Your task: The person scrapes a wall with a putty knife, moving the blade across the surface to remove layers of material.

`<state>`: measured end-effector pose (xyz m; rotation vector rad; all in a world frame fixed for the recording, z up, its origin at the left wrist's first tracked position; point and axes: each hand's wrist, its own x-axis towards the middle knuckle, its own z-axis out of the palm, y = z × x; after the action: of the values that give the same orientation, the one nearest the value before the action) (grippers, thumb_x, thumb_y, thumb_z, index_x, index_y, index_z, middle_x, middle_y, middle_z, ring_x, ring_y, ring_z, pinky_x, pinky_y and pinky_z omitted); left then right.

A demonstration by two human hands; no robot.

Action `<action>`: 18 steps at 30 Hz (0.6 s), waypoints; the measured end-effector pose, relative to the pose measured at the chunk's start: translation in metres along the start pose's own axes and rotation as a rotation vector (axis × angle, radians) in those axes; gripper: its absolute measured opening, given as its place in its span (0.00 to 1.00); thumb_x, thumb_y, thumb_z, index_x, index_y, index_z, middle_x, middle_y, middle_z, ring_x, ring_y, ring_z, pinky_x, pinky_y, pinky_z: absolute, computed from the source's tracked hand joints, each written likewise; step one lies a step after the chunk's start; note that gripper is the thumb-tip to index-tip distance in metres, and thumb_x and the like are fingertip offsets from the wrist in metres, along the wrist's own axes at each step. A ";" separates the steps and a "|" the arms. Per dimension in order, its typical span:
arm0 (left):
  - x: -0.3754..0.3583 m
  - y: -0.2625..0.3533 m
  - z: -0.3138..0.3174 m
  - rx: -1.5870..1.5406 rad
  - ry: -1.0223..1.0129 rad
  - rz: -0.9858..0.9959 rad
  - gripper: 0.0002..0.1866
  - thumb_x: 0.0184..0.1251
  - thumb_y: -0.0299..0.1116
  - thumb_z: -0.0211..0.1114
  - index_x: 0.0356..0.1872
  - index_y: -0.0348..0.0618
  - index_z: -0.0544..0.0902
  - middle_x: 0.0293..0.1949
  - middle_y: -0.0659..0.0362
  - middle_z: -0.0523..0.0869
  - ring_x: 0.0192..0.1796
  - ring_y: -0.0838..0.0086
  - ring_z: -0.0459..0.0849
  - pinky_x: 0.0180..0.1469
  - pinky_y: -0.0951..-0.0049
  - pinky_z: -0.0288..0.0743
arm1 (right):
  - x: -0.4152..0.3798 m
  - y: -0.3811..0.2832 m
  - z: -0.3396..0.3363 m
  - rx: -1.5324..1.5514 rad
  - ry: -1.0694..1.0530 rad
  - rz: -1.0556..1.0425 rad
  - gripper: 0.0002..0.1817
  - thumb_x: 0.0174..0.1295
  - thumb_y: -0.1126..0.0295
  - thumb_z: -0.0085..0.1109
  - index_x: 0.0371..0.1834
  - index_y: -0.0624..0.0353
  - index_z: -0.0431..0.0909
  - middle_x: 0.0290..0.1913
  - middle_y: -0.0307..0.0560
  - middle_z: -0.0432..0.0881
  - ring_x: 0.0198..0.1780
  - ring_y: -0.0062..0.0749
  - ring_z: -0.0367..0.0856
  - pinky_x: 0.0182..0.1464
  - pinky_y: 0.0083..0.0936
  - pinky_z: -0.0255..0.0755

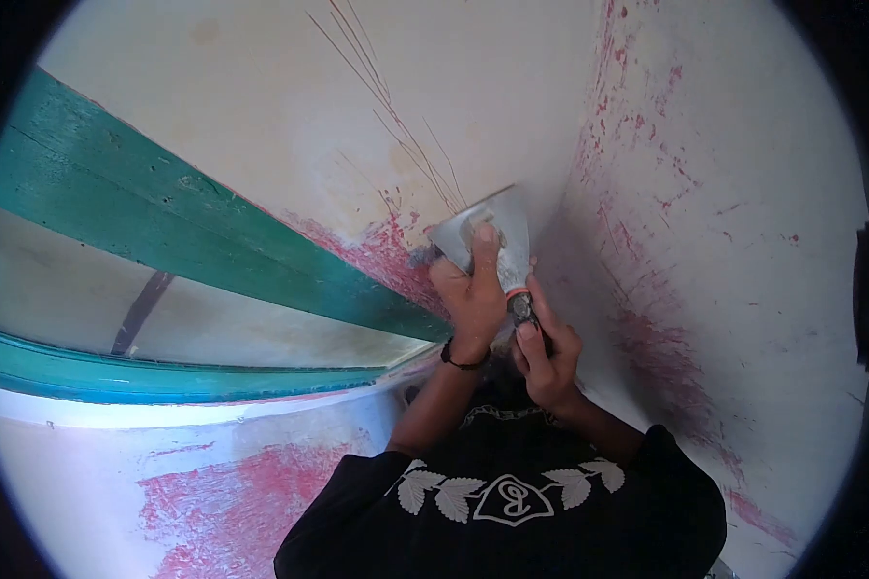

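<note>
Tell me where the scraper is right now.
In the head view, the scraper is just right of centre, its handle in the right hand and the left hand on its blade; a pink wall patch lies to the left.

- The right hand (pixel 550 362) is gripping the handle (pixel 521 309) of a putty knife (pixel 512 222).
- The left hand (pixel 470 304), wearing a dark bracelet (pixel 464 364), is resting against the putty knife's blade (pixel 515 205).
- A teal beam (pixel 212 232) is running left of the putty knife.
- Thin brown lines (pixel 413 150) are fanning out above it.
- A red-streaked wall (pixel 734 222) is standing right of it.
- A black shirt (pixel 589 540) is showing below it.
</note>
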<state>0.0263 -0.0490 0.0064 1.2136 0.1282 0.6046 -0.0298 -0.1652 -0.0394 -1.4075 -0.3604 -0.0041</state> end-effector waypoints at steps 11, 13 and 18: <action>-0.002 0.001 -0.006 0.106 0.024 0.102 0.14 0.78 0.35 0.62 0.38 0.31 0.83 0.29 0.59 0.86 0.28 0.78 0.84 0.29 0.74 0.80 | -0.002 0.005 0.006 0.020 -0.016 -0.026 0.29 0.73 0.70 0.50 0.76 0.69 0.64 0.24 0.37 0.76 0.26 0.17 0.72 0.31 0.19 0.68; 0.001 0.016 0.001 -0.008 0.001 0.094 0.14 0.78 0.35 0.62 0.38 0.31 0.83 0.29 0.59 0.86 0.28 0.78 0.85 0.29 0.75 0.79 | -0.002 0.001 0.012 0.039 -0.013 -0.020 0.29 0.74 0.70 0.50 0.76 0.69 0.64 0.25 0.37 0.76 0.26 0.17 0.72 0.31 0.18 0.68; -0.007 -0.004 -0.010 0.052 0.014 0.024 0.13 0.78 0.35 0.61 0.39 0.32 0.83 0.29 0.60 0.86 0.28 0.78 0.85 0.28 0.75 0.79 | -0.007 0.013 0.006 0.009 -0.025 -0.023 0.29 0.74 0.70 0.50 0.77 0.69 0.63 0.25 0.36 0.75 0.25 0.16 0.71 0.31 0.18 0.67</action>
<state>0.0180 -0.0448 -0.0020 1.2633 0.1418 0.6342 -0.0354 -0.1591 -0.0532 -1.3958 -0.3975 -0.0037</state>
